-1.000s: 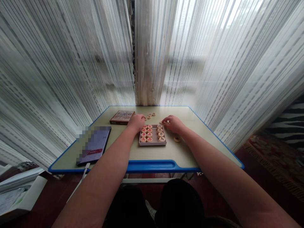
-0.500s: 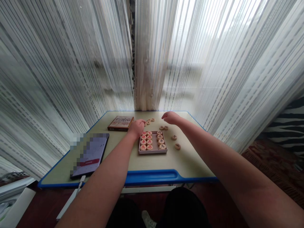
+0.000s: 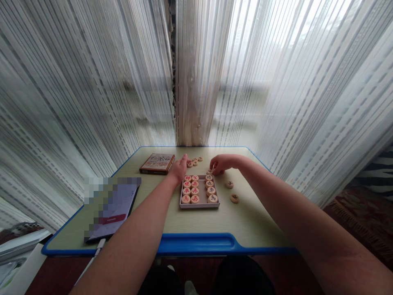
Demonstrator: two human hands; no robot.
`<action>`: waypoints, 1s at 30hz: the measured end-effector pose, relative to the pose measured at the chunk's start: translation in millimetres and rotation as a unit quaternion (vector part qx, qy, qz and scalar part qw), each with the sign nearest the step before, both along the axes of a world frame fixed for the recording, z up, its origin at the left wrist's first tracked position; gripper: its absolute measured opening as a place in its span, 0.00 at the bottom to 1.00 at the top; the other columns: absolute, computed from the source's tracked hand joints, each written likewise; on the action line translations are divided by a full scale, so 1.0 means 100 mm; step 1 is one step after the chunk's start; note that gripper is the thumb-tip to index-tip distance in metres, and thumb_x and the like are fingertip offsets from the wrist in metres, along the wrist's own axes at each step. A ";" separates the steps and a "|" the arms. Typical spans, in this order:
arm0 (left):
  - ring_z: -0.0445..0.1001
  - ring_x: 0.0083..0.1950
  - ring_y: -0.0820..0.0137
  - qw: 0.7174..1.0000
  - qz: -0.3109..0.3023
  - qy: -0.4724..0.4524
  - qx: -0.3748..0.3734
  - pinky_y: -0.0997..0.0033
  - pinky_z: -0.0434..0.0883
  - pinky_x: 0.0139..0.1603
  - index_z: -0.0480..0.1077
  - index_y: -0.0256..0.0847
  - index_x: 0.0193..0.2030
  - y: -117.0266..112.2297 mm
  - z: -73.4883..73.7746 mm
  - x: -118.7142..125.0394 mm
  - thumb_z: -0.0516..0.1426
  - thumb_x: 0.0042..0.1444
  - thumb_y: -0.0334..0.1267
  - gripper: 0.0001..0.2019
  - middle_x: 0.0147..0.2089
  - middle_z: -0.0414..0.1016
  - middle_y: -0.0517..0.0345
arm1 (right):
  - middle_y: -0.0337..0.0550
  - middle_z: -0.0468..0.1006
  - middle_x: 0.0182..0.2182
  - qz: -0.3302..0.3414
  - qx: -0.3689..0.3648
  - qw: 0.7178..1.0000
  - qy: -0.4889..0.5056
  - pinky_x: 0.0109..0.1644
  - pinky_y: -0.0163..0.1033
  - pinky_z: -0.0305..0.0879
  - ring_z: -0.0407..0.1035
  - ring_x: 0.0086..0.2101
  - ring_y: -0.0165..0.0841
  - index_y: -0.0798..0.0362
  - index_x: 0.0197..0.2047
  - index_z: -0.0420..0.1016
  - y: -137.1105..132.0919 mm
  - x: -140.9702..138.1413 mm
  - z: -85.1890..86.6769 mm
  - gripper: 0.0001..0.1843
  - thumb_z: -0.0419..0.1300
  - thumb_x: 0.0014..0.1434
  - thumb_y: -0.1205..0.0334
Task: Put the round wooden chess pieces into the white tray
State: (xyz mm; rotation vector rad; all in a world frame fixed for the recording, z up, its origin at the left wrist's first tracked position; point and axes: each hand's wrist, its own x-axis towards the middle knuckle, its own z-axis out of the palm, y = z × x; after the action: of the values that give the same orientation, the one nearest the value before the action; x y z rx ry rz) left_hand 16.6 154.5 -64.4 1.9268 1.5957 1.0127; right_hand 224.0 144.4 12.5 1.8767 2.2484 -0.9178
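Note:
A shallow white box (image 3: 199,205) holds round wooden Chinese chess pieces: two columns of red-marked ones (image 3: 194,191) on the left and one column of dark-marked ones (image 3: 211,191) on the right. Behind its right back corner my right hand (image 3: 223,163) reaches down, its fingers closed at a chess piece and partly covering it. A loose piece (image 3: 209,172) shows beside those fingertips. My left hand (image 3: 179,168) rests by the box's left back corner, fingers stretched out and apart. Several loose pieces (image 3: 195,163) lie just beyond its fingertips.
Two dark-marked pieces (image 3: 229,184) lie right of the box. A printed brown box lid (image 3: 157,163) sits at the back left. Nearer on the left, a tablet (image 3: 115,213) with a white cable (image 3: 100,246) lies on the table. A blue edge (image 3: 199,244) borders the tabletop.
My right hand has come down and left onto the loose pieces behind the box, its fingers closing there. My left hand stays about where it was, fingers more raised. The view has shifted slightly.

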 end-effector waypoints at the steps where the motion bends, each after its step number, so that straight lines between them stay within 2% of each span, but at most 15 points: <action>1: 0.73 0.50 0.66 1.000 0.004 -0.028 -0.012 0.66 0.66 0.53 0.74 0.38 0.43 0.00 0.00 0.00 0.31 0.61 0.53 0.34 0.47 0.77 0.51 | 0.42 0.77 0.34 0.008 -0.007 1.000 0.010 0.35 0.32 0.70 0.72 0.30 0.28 0.53 0.41 0.76 0.03 0.01 0.00 0.18 0.68 0.44 0.66; 5: 0.74 0.49 0.66 0.988 0.004 -0.141 -0.056 0.67 0.67 0.52 0.74 0.35 0.43 0.00 0.01 0.01 0.34 0.60 0.55 0.34 0.49 0.76 0.48 | 0.41 0.78 0.28 0.043 -0.025 0.998 -0.026 0.33 0.33 0.71 0.72 0.29 0.30 0.54 0.44 0.76 0.15 -0.03 0.05 0.18 0.65 0.47 0.65; 8: 0.73 0.50 0.66 0.982 -0.011 -0.173 -0.067 0.68 0.67 0.52 0.73 0.33 0.44 0.00 0.03 0.01 0.33 0.60 0.55 0.35 0.50 0.76 0.45 | 0.46 0.79 0.30 0.043 0.017 0.996 -0.081 0.35 0.41 0.72 0.74 0.32 0.36 0.56 0.45 0.76 0.24 -0.13 0.08 0.19 0.64 0.48 0.63; 10: 0.73 0.50 0.66 0.983 -0.010 -0.171 -0.072 0.68 0.67 0.53 0.74 0.34 0.44 0.00 0.04 0.01 0.33 0.60 0.55 0.34 0.49 0.76 0.46 | 0.51 0.79 0.38 0.052 0.073 0.993 -0.077 0.41 0.45 0.70 0.73 0.38 0.40 0.55 0.48 0.75 0.29 -0.23 0.06 0.20 0.62 0.50 0.63; 11: 0.74 0.49 0.66 0.984 -0.006 -0.165 -0.074 0.68 0.67 0.53 0.74 0.34 0.43 0.00 0.04 0.01 0.34 0.60 0.55 0.34 0.49 0.76 0.46 | 0.50 0.77 0.44 0.065 0.117 0.989 -0.064 0.46 0.44 0.68 0.72 0.43 0.40 0.52 0.51 0.74 0.31 -0.27 0.04 0.21 0.61 0.52 0.64; 13: 0.74 0.47 0.66 0.986 0.004 -0.152 -0.075 0.66 0.67 0.52 0.74 0.35 0.43 0.02 0.04 0.00 0.34 0.60 0.55 0.34 0.47 0.77 0.47 | 0.47 0.72 0.53 0.139 0.237 0.960 -0.049 0.54 0.43 0.61 0.67 0.50 0.40 0.50 0.52 0.73 0.33 -0.36 -0.03 0.20 0.58 0.55 0.67; 15: 0.74 0.46 0.66 0.987 0.010 -0.143 -0.072 0.65 0.68 0.51 0.75 0.35 0.42 0.03 0.03 -0.01 0.33 0.60 0.55 0.35 0.45 0.77 0.47 | 0.45 0.71 0.55 0.199 0.283 0.936 -0.061 0.58 0.42 0.56 0.65 0.52 0.39 0.50 0.50 0.75 0.33 -0.42 -0.10 0.18 0.55 0.56 0.68; 18: 0.75 0.44 0.66 0.988 0.012 -0.140 -0.065 0.65 0.68 0.50 0.75 0.35 0.41 0.03 0.03 -0.01 0.32 0.60 0.56 0.36 0.43 0.78 0.47 | 0.46 0.75 0.50 0.226 0.284 0.928 -0.078 0.57 0.42 0.55 0.68 0.48 0.38 0.51 0.47 0.76 0.31 -0.47 -0.19 0.16 0.55 0.57 0.66; 24: 0.75 0.44 0.66 0.992 0.014 -0.113 -0.059 0.66 0.69 0.49 0.75 0.36 0.40 0.02 0.04 -0.01 0.34 0.59 0.57 0.35 0.42 0.78 0.49 | 0.47 0.74 0.47 0.191 0.286 0.938 -0.050 0.53 0.38 0.59 0.68 0.45 0.38 0.51 0.47 0.76 0.27 -0.37 -0.25 0.20 0.62 0.50 0.63; 28: 0.73 0.48 0.65 0.995 0.006 -0.078 -0.055 0.65 0.66 0.52 0.76 0.39 0.42 -0.01 0.07 -0.02 0.33 0.60 0.56 0.34 0.46 0.78 0.51 | 0.46 0.71 0.53 0.181 0.305 0.934 -0.043 0.55 0.41 0.57 0.64 0.49 0.40 0.50 0.52 0.74 0.28 -0.30 -0.29 0.25 0.61 0.48 0.68; 30: 0.72 0.52 0.64 0.997 -0.008 -0.055 -0.054 0.65 0.65 0.54 0.77 0.40 0.42 -0.05 0.10 -0.01 0.33 0.60 0.55 0.34 0.47 0.77 0.51 | 0.44 0.73 0.52 0.188 0.297 0.935 -0.040 0.56 0.41 0.56 0.64 0.49 0.39 0.50 0.52 0.74 0.29 -0.30 -0.29 0.25 0.59 0.49 0.71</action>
State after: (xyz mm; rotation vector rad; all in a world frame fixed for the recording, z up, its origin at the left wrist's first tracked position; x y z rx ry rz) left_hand 15.7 149.4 -54.2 1.7788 1.5400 0.9875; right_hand 193.9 173.3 -16.9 1.4956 2.9014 -0.1003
